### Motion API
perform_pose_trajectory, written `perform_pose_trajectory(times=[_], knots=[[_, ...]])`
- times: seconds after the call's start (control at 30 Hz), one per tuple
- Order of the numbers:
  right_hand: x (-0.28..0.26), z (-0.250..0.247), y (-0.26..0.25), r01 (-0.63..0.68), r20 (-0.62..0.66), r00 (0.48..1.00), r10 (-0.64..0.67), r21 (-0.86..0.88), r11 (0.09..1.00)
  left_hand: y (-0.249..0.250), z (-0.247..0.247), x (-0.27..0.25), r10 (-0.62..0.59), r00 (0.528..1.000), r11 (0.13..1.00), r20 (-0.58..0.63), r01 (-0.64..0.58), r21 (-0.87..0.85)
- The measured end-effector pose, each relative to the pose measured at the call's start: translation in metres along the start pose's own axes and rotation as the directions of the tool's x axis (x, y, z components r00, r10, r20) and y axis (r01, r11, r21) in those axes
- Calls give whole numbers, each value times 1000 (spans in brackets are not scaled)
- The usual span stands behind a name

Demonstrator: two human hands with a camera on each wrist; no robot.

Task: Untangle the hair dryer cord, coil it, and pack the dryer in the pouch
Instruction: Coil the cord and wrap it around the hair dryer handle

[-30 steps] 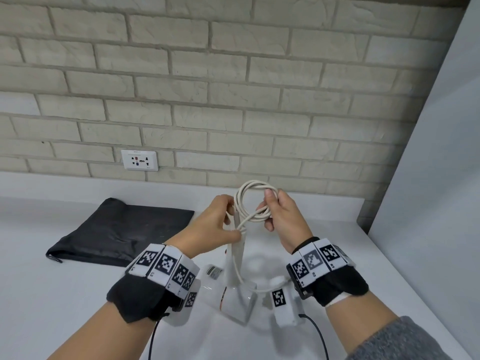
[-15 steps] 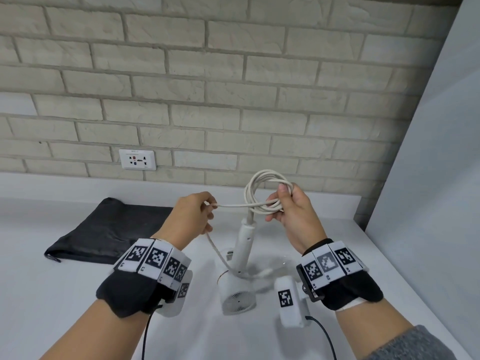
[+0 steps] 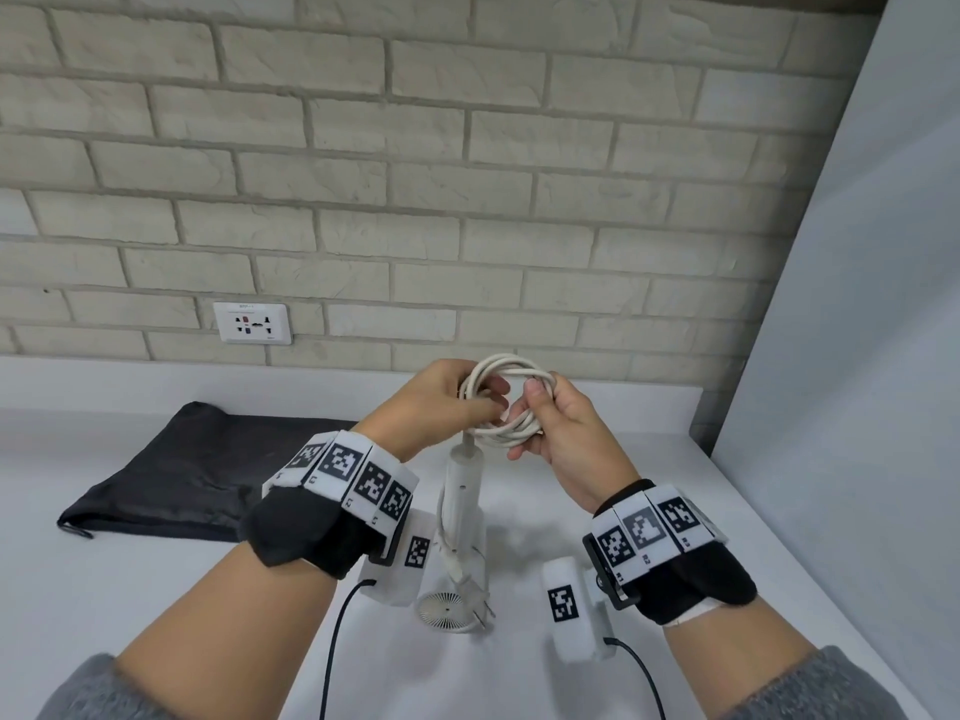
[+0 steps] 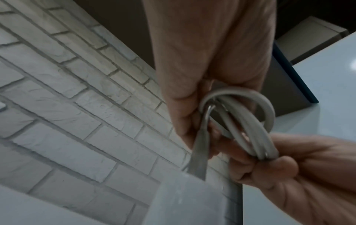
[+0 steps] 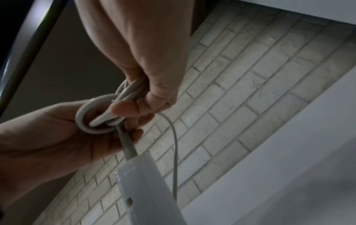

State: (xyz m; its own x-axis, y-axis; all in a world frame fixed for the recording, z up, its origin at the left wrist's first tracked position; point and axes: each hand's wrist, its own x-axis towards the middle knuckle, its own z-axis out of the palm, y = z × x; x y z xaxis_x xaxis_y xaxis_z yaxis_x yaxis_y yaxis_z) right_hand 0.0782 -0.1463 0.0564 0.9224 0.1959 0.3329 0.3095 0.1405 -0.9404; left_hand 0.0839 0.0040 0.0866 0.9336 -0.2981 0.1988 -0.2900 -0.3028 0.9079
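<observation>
A white hair dryer hangs handle-up, its grilled head low over the counter. Its white cord is gathered in a coil of several loops just above the handle. My right hand grips the coil's right side, fingers curled round the bundle. My left hand pinches the coil's left side, with one turn of cord looped by its fingers. A loose tail of cord drops beside the handle to the plug. The black pouch lies flat at the left.
A wall socket sits in the brick wall behind the pouch. A grey panel closes off the right side. The white counter runs from the wall to the near edge.
My left hand, which had drawn a stretch of cord out to the left, has come back to the coil and laid on another loop. The plug end now hangs by the dryer head.
</observation>
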Motion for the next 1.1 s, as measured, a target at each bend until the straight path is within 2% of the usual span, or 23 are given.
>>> perform_pose_trajectory(times=[0.13,0.23,0.3,0.37,0.47,0.53,0.57,0.63,0.67,0.73,0.77,0.83,0.9,0.97,1.0,1.07,1.1], knots=[[3,0,3,-33,-45,998,34,15,999,-5,3,0,64,998,998,16,-63,-15],[6,-1,13,-17,-130,992,-6,-176,984,-8,6,1,73,997,993,-6,-74,-96],[8,-2,18,7,-136,989,-52,-310,951,-9,8,0,50,999,964,0,-48,-263],[6,-2,19,64,-111,985,-128,-455,888,-8,9,0,33,999,919,14,-24,-394],[4,-4,16,197,-56,945,-323,-692,694,-9,9,3,25,1000,932,18,-17,-363],[4,-7,11,229,-10,933,-361,-756,614,-10,9,5,27,1000,942,9,-22,-334],[4,-8,9,218,3,943,-333,-763,609,-11,9,5,31,1000,944,3,-29,-328],[6,-13,5,134,-2,982,-191,-706,695,-13,10,5,60,998,951,-24,-64,-301],[6,-14,2,72,-7,995,-97,-617,784,-15,11,5,74,996,956,-48,-84,-280],[1,-13,-2,-64,9,997,70,-326,943,-20,10,4,109,989,964,-98,-130,-233],[0,-13,-2,-113,32,992,120,-171,979,-22,10,4,130,985,965,-112,-152,-214],[-2,-12,-2,-156,77,985,151,62,986,-23,13,3,155,980,966,-124,-177,-189],[-1,-10,-2,-163,100,984,148,168,972,-22,17,2,158,977,965,-142,-183,-188],[0,-7,-3,-131,65,990,121,162,978,-22,19,3,158,976,965,-153,-185,-184],[0,-6,-2,-87,30,996,84,105,991,-23,19,3,163,975,965,-150,-189,-179],[1,-6,1,42,-75,996,-52,-129,991,-24,19,3,165,974,969,-158,-189,-156],[1,-7,3,101,-141,980,-140,-251,963,-24,19,3,167,970,971,-177,-192,-140]])
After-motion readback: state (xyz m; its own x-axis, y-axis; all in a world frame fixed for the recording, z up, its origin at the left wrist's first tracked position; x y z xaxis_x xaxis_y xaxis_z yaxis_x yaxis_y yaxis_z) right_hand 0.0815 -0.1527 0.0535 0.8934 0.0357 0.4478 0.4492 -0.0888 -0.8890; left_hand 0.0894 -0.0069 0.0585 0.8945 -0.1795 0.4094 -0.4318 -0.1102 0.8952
